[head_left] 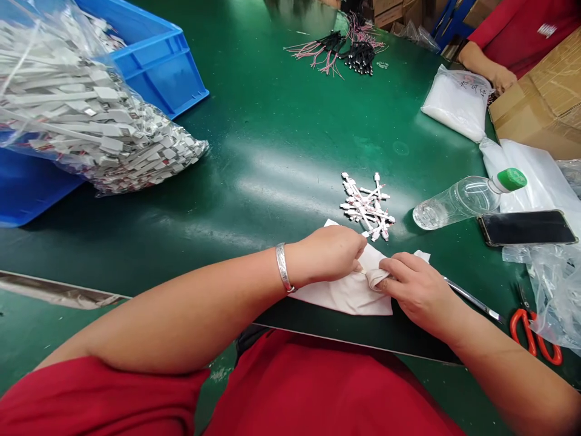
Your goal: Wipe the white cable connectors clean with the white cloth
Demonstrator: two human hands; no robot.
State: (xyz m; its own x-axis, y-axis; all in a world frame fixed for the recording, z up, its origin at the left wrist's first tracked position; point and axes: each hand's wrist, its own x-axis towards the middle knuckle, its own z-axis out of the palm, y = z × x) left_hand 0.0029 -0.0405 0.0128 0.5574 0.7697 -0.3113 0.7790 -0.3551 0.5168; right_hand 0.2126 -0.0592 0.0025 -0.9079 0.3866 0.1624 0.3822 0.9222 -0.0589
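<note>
A: Item one, white cloth [353, 297]. Location?
B: Near edge of the desk [272, 136], lying flat in part, directly beneath and between both hands.
A: Left hand [333, 254], condition?
B: Fingers curled inward, back of the hand upward, over the cloth's left part. Whether anything is pinched in it cannot be told; the fingertips are largely hidden. Silver bracelet [284, 267] at the wrist.
A: Right hand [417, 290]?
B: Fingers closed on a bunched fold of the same cloth, at its right side, fingertips pointing toward the left hand.
A: Item two, pile of white connector leads [367, 209]?
B: On the desk just beyond the cloth, ahead of the left hand, leads crossing one another.
A: Right of these?
B: One clear bottle [458, 203], green cap, tilted in view; one dark phone [528, 228], screen upward; one pair of scissors [531, 333], red handles, near the right forearm.
A: Left side?
B: One clear bag of white cable parts [109, 127], against a blue bin [157, 57].
</note>
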